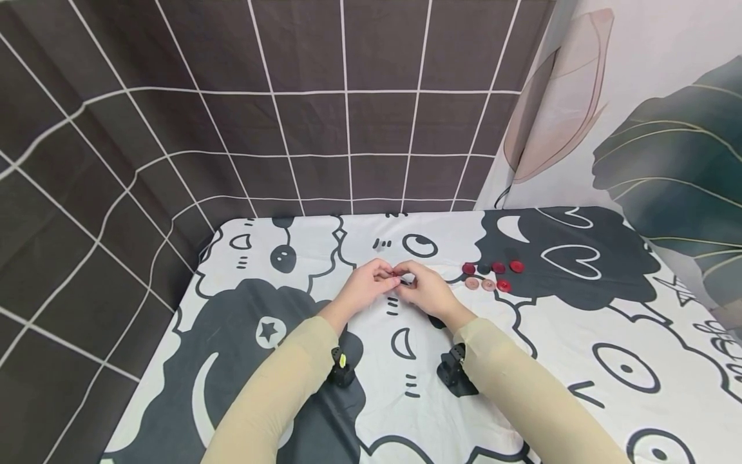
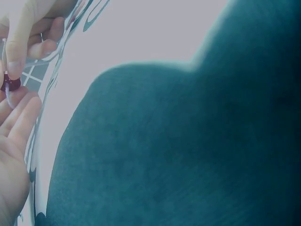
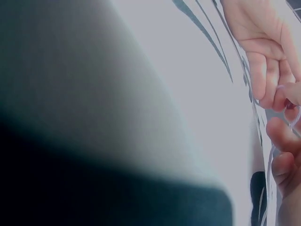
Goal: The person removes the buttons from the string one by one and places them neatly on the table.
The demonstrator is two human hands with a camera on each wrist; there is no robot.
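Note:
Both hands meet above the cloth at the middle of the head view. The left hand [image 1: 366,283] pinches a small dark red button [image 2: 10,84] between thumb and fingers. A thin whitish string [image 3: 295,118] passes at the button, and a length of it hangs below. My right hand [image 1: 426,290] has its fingertips at the button and pinches the string; its other fingers are curled. In the head view only a speck of red shows between the fingertips. Whether the string runs fully through the button is hidden by the fingers.
Several loose buttons lie in two rows to the right of the hands, among them a bright red button [image 1: 516,265], a black button [image 1: 484,269] and a pink button [image 1: 472,283]. A black-and-white patterned cloth [image 1: 406,419] covers the surface. Behind hangs a dark grid curtain [image 1: 313,122].

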